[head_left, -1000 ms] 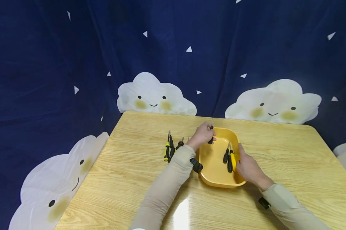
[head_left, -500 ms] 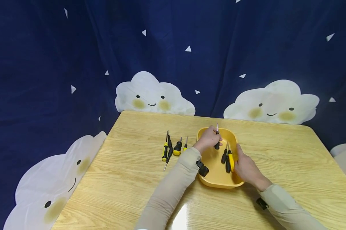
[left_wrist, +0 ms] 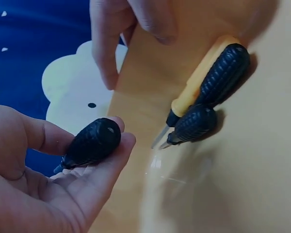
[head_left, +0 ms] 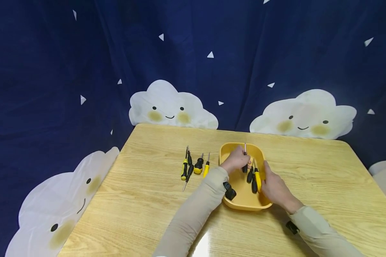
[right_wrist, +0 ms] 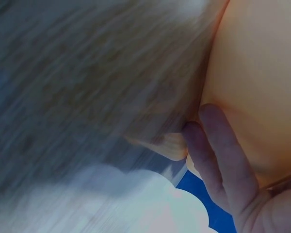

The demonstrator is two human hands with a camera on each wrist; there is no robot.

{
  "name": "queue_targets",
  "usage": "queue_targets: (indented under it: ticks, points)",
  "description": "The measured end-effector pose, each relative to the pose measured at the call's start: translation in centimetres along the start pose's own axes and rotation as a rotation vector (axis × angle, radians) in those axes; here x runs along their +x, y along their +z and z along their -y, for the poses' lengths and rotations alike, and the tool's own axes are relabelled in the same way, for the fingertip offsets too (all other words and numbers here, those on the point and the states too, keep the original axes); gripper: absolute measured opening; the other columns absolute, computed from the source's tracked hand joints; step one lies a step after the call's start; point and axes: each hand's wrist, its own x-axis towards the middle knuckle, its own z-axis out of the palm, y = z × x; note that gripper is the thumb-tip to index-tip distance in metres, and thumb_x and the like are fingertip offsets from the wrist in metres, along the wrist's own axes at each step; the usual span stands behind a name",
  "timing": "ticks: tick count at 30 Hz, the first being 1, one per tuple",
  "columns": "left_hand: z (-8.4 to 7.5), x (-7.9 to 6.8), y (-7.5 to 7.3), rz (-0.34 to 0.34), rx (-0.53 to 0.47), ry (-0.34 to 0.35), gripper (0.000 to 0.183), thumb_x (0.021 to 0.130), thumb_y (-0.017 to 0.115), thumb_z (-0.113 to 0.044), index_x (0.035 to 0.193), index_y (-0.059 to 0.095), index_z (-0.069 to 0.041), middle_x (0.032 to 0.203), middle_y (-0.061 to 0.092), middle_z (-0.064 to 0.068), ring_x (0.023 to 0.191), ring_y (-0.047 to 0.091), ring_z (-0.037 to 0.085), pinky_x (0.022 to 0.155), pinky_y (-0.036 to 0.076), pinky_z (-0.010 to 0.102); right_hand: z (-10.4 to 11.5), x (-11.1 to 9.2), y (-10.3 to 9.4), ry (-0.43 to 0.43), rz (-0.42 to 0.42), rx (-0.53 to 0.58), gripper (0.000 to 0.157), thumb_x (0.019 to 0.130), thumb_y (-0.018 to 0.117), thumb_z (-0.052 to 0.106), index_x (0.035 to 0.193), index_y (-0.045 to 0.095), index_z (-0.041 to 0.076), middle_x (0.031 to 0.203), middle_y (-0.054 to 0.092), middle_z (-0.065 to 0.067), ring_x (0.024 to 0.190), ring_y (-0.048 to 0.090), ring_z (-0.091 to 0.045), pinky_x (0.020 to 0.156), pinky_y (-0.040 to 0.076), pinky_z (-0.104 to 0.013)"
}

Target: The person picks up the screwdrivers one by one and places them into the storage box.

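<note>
My left hand (head_left: 237,160) holds a black-handled screwdriver (left_wrist: 94,141) inside the yellow plastic tub (head_left: 241,206), its metal tip pointing up and away in the head view. Fingers and thumb pinch the handle in the left wrist view. On the tub floor lie a yellow-handled screwdriver (head_left: 258,179) and two black-handled ones, a longer (head_left: 254,187) and a shorter (head_left: 250,176), side by side. My right hand (head_left: 278,187) grips the tub's right wall; in the right wrist view its fingers (right_wrist: 228,155) press against the outer side.
Left of the tub, several screwdrivers lie on the wooden table (head_left: 141,214): a yellow-and-black one (head_left: 184,169), slim black ones (head_left: 188,174), a stubby one (head_left: 198,166) and a yellow-handled one (head_left: 207,167). A dark blue curtain (head_left: 193,64) hangs behind the table.
My left hand has moved right and toward me with the black-handled screwdriver, from the tub's far left rim to farther inside. My right hand keeps its grip on the tub wall.
</note>
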Motion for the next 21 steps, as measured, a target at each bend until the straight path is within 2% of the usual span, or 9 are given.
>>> queue_targets:
  ticks: [6,9,12,16,21]
  points:
    - [0.2,-0.1,0.1,0.015,0.036,-0.023,0.006,0.091,0.051,0.001,0.093,0.046,-0.001,0.080,0.062,0.018,0.077,0.067,0.035,0.051,0.051,0.030,0.3,0.0,-0.2,0.016,0.020,0.021,0.071,0.088,0.041,-0.001,0.146,0.003,-0.009,0.094,0.059,-0.034,0.058,0.053,-0.021,0.049,0.044,-0.032]
    - [0.5,-0.1,0.0,0.034,0.065,-0.034,0.011,0.089,0.051,0.003,0.097,0.045,-0.002,0.077,0.057,0.013,0.066,0.065,0.029,0.053,0.052,0.034,0.2,-0.1,-0.2,0.015,0.019,0.027,0.071,0.089,0.041,-0.001,0.147,0.001,-0.008,0.094,0.060,-0.033,0.057,0.053,-0.019,0.049,0.044,-0.032]
    - [0.8,0.0,-0.1,0.047,0.114,-0.054,0.014,0.089,0.051,0.003,0.101,0.045,-0.002,0.075,0.052,0.009,0.057,0.058,0.021,0.059,0.053,0.041,0.1,-0.1,-0.1,0.014,0.023,0.025,0.071,0.090,0.041,0.000,0.147,0.000,-0.007,0.092,0.060,-0.031,0.056,0.053,-0.019,0.050,0.044,-0.032]
    - [1.3,0.3,-0.1,0.044,0.218,-0.101,0.020,0.090,0.052,-0.002,0.109,0.048,-0.002,0.079,0.051,0.008,0.053,0.053,0.019,0.064,0.054,0.043,0.0,-0.2,-0.1,0.010,0.019,0.010,0.071,0.089,0.042,0.000,0.147,0.001,-0.008,0.100,0.058,-0.036,0.059,0.053,-0.020,0.053,0.044,-0.033]
    - [1.4,0.5,-0.2,0.019,0.325,-0.118,0.008,0.090,0.053,-0.006,0.097,0.052,-0.003,0.076,0.050,0.008,0.050,0.048,0.019,0.063,0.055,0.040,0.1,-0.2,-0.2,0.015,0.034,0.032,0.071,0.090,0.041,0.000,0.147,-0.001,-0.007,0.073,0.057,-0.018,0.054,0.051,-0.018,0.050,0.044,-0.032]
